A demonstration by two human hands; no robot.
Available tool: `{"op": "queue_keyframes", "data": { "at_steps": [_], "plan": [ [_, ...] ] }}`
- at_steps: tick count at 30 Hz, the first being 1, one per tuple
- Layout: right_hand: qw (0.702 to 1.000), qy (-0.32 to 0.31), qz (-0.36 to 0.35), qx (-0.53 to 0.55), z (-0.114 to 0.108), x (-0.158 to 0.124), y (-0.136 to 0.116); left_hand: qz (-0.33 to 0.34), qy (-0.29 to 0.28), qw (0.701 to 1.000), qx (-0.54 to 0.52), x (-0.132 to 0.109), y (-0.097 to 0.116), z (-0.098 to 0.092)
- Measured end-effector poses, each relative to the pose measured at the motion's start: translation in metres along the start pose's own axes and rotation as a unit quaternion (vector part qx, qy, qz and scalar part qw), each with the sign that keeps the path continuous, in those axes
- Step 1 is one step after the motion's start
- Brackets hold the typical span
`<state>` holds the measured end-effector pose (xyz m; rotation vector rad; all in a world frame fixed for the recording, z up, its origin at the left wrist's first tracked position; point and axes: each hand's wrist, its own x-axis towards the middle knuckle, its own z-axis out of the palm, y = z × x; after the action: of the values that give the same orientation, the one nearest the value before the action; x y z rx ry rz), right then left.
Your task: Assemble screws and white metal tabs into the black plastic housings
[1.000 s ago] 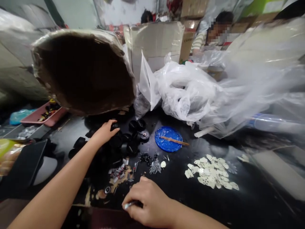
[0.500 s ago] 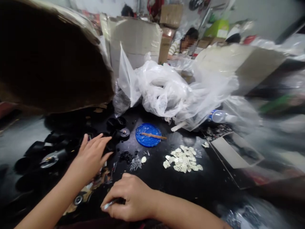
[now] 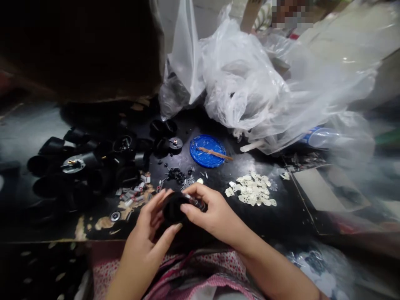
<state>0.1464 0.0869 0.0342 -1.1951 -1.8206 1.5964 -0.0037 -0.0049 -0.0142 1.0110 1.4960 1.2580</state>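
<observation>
Near the table's front edge, my left hand (image 3: 150, 229) is closed round a round black plastic cup (image 3: 173, 208), tilted so its dark hollow faces me. My right hand (image 3: 208, 208) meets the cup's right side. Its thumb and fingers pinch a small dark piece with shiny bits (image 3: 197, 203), whose kind I cannot make out. Just beyond my hands lie tiny black parts (image 3: 175, 174) and thin silver pins (image 3: 188, 182). To the left are small grey cylinders (image 3: 134, 193) and a metal ring (image 3: 115, 216).
Several black cups (image 3: 53, 146) crowd the left side, below a large dark carton (image 3: 78, 50). A blue lid (image 3: 200, 156) carries a brown stick (image 3: 215, 154). Cream-coloured plates (image 3: 253, 189) lie in a heap on the right. Plastic bags (image 3: 243, 79) and a bottle (image 3: 321, 137) stand behind.
My left hand has come back from the black cups on the left and now holds one before me. My right hand has moved up and right to meet it. The view has tilted downward.
</observation>
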Motion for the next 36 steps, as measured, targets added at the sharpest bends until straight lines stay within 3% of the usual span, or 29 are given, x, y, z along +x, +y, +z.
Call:
{"op": "queue_keyframes", "data": {
  "at_steps": [3,5,8,10,14,17,20,22,24,29,34,36],
  "plan": [
    [1.0,0.0,-0.018,-0.013,0.007,-0.001,0.0,-0.101,0.035,0.989,-0.103,-0.005,0.0,0.002],
    [0.999,-0.012,-0.025,-0.022,0.008,-0.003,-0.001,-0.082,0.052,0.994,-0.045,-0.009,0.002,-0.003],
    [0.998,-0.038,-0.034,-0.047,0.009,-0.006,-0.004,-0.004,0.048,0.996,0.076,-0.015,0.004,-0.013],
    [0.995,-0.07,-0.027,-0.06,0.011,-0.005,-0.006,-0.005,0.064,0.994,0.091,-0.021,0.004,-0.02],
    [0.983,-0.107,-0.064,-0.134,0.024,0.011,-0.009,-0.124,0.219,0.968,-0.025,-0.025,0.003,-0.035],
    [0.928,-0.06,-0.143,-0.338,0.04,0.033,-0.01,-0.146,0.305,0.925,-0.175,-0.02,0.007,-0.043],
    [0.85,-0.055,-0.177,-0.494,0.054,0.054,-0.01,-0.15,0.293,0.915,-0.234,-0.013,0.011,-0.045],
    [0.826,-0.06,-0.187,-0.528,0.059,0.062,-0.01,-0.163,0.27,0.915,-0.252,-0.011,0.012,-0.045],
    [0.831,-0.067,-0.189,-0.519,0.059,0.064,-0.008,-0.168,0.26,0.91,-0.274,-0.011,0.01,-0.044],
    [0.898,-0.076,-0.156,-0.404,0.051,0.057,-0.003,-0.171,0.223,0.893,-0.351,-0.008,0.011,-0.038],
    [0.924,-0.057,-0.124,-0.356,0.043,0.046,-0.003,-0.166,0.201,0.881,-0.396,-0.003,0.014,-0.028],
    [0.948,-0.056,-0.096,-0.298,0.04,0.04,-0.004,-0.174,0.19,0.876,-0.408,-0.003,0.014,-0.023]
  ]
}}
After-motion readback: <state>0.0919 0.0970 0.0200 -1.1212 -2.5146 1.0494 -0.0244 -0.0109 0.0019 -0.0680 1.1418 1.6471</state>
